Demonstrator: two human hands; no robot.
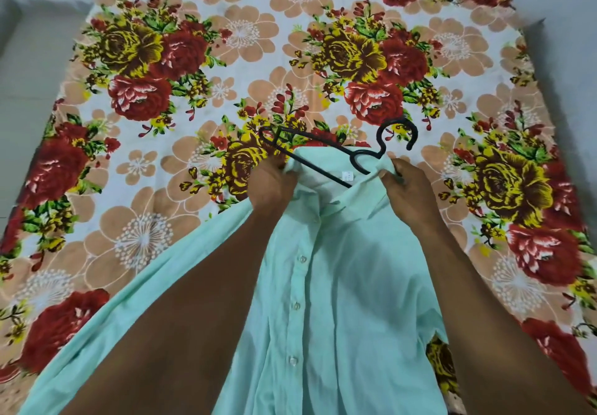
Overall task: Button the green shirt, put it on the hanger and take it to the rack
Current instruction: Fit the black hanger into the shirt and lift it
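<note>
- While both hands work at its collar, the green shirt lies front-up on the floral bedsheet, collar end away from the viewer, hem running out of the bottom edge.
- Colour: pale mint green, thin fabric with soft vertical creases.
- Placket: runs down the middle; three small translucent buttons are visible along it and appear fastened there.
- Collar: open at the top, showing a small white label on the inner neckband.
- One sleeve or side panel trails off toward the lower left across the sheet.
- Black hanger: partly inside the neck opening; its left arm sticks out past the collar, the right arm is hidden under fabric, and the hook points up and right over the sheet.
- Left hand: fingers curled, pinching the left collar and shoulder fabric just beside the hanger's bar.
- Right hand: fingers and thumb clamped on the right collar edge, just below the hook's base.
- Bedsheet: red and yellow roses with peach blossoms on white.
</note>
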